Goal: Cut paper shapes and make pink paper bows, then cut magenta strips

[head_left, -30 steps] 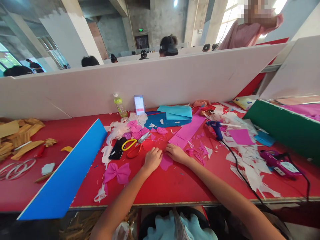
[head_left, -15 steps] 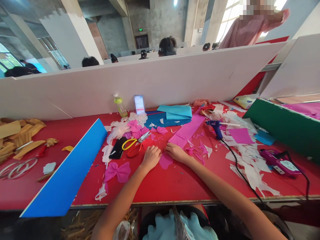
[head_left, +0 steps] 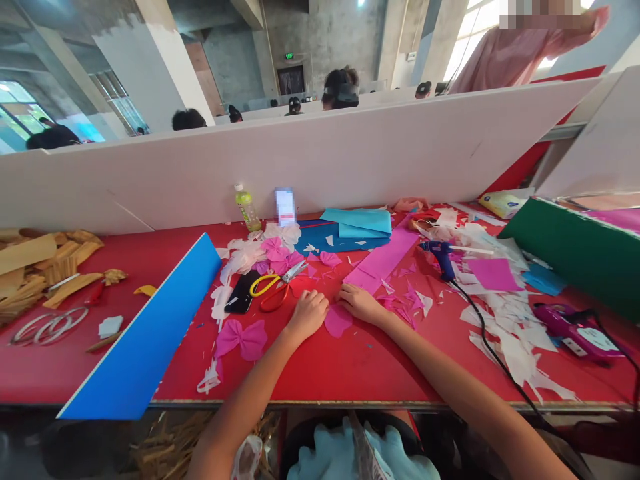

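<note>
A rounded pink paper petal lies low between my two hands, over the red table top. My left hand is closed, its curled fingertips at the petal's upper left edge. From the other side, my right hand pinches the petal's top; the exact grip of both hands is partly hidden by the fingers. Scissors with one yellow and one red handle lie just beyond my left hand, blades apart. A long pink paper strip stretches away behind my right hand, with pink scraps beside it.
A pink paper bow and a black phone lie left. A blue board stands at the left, a green board at the right. The glue gun trails a black cord. A bottle stands by the white partition.
The whole view has shifted slightly to the right and up. Both hands stay close together at the pink petal, with little visible change in their pose.
</note>
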Tool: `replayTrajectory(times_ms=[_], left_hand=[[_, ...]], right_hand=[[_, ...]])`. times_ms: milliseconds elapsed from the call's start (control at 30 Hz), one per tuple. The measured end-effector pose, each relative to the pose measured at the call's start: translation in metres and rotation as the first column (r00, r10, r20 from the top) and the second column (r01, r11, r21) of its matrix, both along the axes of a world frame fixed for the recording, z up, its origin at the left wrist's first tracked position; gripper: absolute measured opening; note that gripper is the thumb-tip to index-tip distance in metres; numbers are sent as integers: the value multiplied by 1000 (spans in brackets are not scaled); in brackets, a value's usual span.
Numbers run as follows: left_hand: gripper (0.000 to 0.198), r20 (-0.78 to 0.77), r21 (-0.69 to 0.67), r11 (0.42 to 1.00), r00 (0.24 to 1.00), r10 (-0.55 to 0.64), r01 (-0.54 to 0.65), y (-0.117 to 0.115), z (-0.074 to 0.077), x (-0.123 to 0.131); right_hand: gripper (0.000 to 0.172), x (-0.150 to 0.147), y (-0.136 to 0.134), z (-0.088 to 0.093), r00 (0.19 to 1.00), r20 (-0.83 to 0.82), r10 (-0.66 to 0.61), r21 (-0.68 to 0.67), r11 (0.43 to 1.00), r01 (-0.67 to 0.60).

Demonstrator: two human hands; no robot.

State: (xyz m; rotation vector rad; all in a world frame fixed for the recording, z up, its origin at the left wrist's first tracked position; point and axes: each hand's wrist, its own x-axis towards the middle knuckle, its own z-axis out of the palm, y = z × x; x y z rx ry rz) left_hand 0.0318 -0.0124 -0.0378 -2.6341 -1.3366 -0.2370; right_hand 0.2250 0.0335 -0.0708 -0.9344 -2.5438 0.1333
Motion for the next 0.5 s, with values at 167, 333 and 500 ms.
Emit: replayTrajectory(times_ms=[167,333,500], left_hand=[[13,-25,25,1000,1000,0,1,0,-2,0],[14,-41,55,998,999,6,-4,1,-6,0],[14,-52,76,997,999,8,-4,1,-6,1]], right_hand=[[12,0,-1,2,999,38,-28,29,999,26],[13,0,1,-1,997,73,-31,62,998,26],[15,2,4,-6,994,102,-42,90,995,33]])
